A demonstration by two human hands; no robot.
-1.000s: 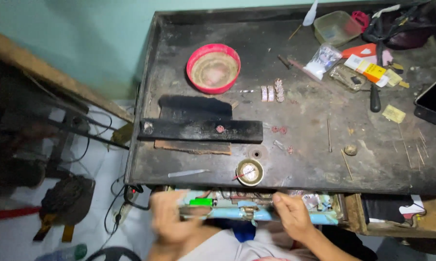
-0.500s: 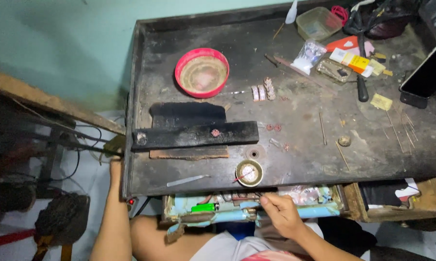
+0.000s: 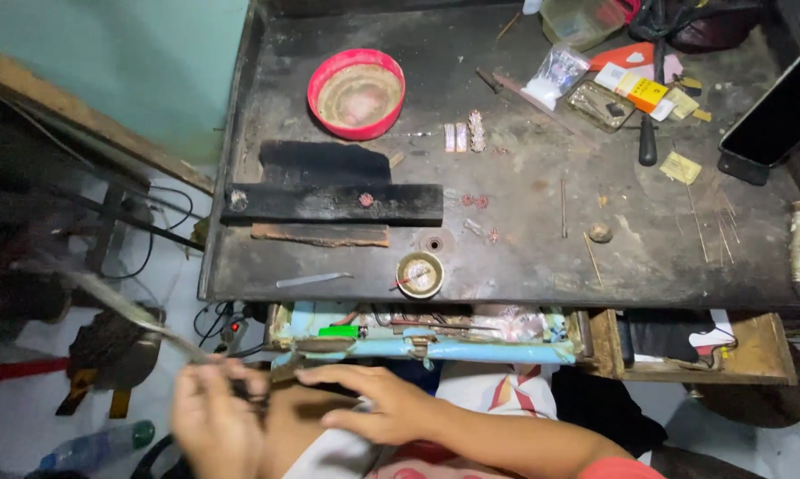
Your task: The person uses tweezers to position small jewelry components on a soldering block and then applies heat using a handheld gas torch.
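Below, left hand [image 3: 215,424] gripping long blade [image 3: 125,310]

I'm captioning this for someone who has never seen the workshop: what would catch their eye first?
Probably the red bowl at the back left of the dark, cluttered workbench. Next, the small round brass dish by the front edge, above an open drawer crammed with bits. Below it, the left hand grips a long thin blurred tool, the right hand beside it.

A long, thin metal blade [image 3: 125,306], motion-blurred, slants up-left below the workbench's front edge.
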